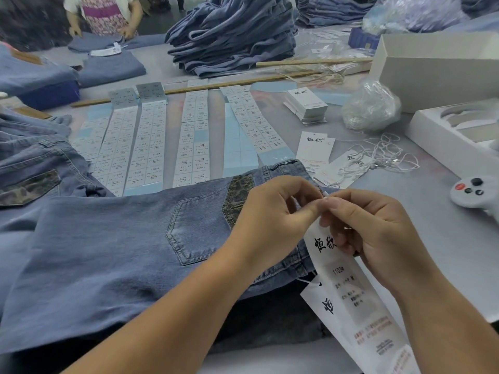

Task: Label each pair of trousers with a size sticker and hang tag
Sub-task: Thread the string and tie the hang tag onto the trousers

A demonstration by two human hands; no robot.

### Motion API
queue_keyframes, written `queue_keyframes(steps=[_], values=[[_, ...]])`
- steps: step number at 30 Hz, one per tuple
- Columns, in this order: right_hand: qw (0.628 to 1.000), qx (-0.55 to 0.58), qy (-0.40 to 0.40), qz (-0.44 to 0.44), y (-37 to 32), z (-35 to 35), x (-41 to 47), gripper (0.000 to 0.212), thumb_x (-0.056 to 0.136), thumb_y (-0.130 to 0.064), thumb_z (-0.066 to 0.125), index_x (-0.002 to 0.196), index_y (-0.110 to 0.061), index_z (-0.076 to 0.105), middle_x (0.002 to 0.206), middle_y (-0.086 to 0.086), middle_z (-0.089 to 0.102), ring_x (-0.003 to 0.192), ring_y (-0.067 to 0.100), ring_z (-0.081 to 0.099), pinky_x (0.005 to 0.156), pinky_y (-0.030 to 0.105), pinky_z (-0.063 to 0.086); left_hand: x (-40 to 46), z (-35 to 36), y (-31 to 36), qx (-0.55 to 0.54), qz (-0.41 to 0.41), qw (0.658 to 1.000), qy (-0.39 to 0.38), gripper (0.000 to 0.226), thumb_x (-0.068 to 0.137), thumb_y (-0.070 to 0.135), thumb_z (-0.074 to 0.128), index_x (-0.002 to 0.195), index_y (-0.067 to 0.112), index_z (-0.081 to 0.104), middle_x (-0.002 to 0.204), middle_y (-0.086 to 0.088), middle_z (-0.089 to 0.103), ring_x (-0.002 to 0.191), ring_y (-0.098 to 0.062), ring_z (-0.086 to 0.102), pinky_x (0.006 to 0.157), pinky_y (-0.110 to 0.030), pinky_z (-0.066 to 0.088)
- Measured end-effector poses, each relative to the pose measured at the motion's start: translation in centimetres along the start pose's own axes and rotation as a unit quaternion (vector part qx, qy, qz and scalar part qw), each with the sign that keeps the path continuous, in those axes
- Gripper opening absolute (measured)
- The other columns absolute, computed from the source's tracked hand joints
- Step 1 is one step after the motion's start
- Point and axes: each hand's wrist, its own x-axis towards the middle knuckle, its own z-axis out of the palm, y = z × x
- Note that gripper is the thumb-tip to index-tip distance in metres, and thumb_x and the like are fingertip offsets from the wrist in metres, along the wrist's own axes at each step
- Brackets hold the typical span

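Now | left hand (272, 214) pinches hang tag (348, 279) top | right hand (378, 230) grips it | over trousers (121, 244)

Hang tag (351, 287) bottom cut off; print blurred.

Grey table (442, 238) carries jeans (108, 238), sticker sheets (151, 141), tags (306, 105), strings (386, 155).

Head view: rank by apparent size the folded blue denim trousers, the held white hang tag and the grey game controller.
1. Folded blue denim trousers.
2. Held white hang tag, though nearness to the camera enlarges it.
3. Grey game controller, partly cut off.
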Motion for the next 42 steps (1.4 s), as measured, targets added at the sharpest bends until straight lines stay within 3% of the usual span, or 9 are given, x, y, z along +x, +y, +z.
queue_keyframes(steps=[3,7,13,24,32,36,42], values=[[1.000,0.000,-0.004,-0.001,0.0,0.0,0.0,0.017,0.082,-0.025,0.065,0.078,-0.012,0.073,0.065,0.008,0.063,0.048,0.015,0.047,0.041,0.022,0.034,0.0,0.0,0.0,0.027,0.018,0.999,0.011,0.007,0.087,0.022,0.075,0.081,0.025,0.070,0.074,0.010,0.063,0.065,-0.006,0.053,0.060,-0.020,0.046],[1.000,0.022,-0.003,0.016,0.1,-0.4,0.2,0.021,0.084,-0.026,0.063,0.081,-0.007,0.072,0.070,0.022,0.060,0.050,0.022,0.043,0.043,0.026,0.030,0.1,-0.3,0.0,0.013,0.014,1.000,0.007,0.008,0.088,0.019,0.073,0.085,0.027,0.072,0.076,0.011,0.063,0.069,-0.007,0.054,0.065,-0.019,0.046],[0.999,0.029,-0.005,0.018,0.3,-0.2,0.2,0.020,0.085,-0.028,0.063,0.076,-0.011,0.070,0.066,0.008,0.062,0.049,0.016,0.045,0.042,0.021,0.033,0.2,-0.4,0.1,0.088,0.055,0.995,0.009,0.007,0.088,0.013,0.072,0.089,0.018,0.076,0.082,0.007,0.065,0.075,-0.009,0.058,0.068,-0.017,0.046],[1.000,0.022,0.000,0.016,0.1,0.1,-0.1,0.018,0.084,-0.026,0.062,0.072,-0.014,0.068,0.059,0.004,0.056,0.047,0.013,0.045,0.041,0.020,0.034,0.3,-0.3,0.7,0.117,0.042,0.992,0.008,0.010,0.082,0.014,0.071,0.073,0.017,0.072,0.069,0.011,0.063,0.070,-0.003,0.056,0.061,-0.014,0.043],[1.000,-0.015,0.007,-0.013,0.1,0.3,-0.2,0.016,0.085,-0.023,0.062,0.072,-0.015,0.067,0.056,0.004,0.053,0.045,0.014,0.044,0.040,0.022,0.034,0.4,-0.5,0.4,0.124,0.036,0.992,-0.015,0.010,0.085,0.017,0.070,0.074,0.017,0.071,0.068,0.010,0.063,0.069,-0.007,0.057,0.059,-0.016,0.043],[1.000,-0.020,0.004,-0.017,0.2,0.1,-0.1,0.018,0.085,-0.024,0.062,0.071,-0.013,0.066,0.055,0.003,0.052,0.045,0.014,0.044,0.040,0.022,0.034,0.4,-0.7,0.2,0.101,0.010,0.994,-0.039,0.011,0.089,0.023,0.071,0.078,0.023,0.069,0.068,0.013,0.062,0.068,-0.006,0.057,0.060,-0.018,0.044],[0.999,-0.001,-0.042,-0.004,0.2,-0.4,0.0,0.021,0.079,-0.033,0.066,0.067,-0.015,0.064,0.055,0.006,0.048,0.046,0.014,0.041,0.041,0.020,0.032,0.6,-1.2,-0.3,-0.012,-0.026,0.994,-0.102,0.008,0.090,0.022,0.071,0.085,0.016,0.073,0.074,-0.009,0.069,0.058,-0.004,0.051,0.053,-0.021,0.040]])
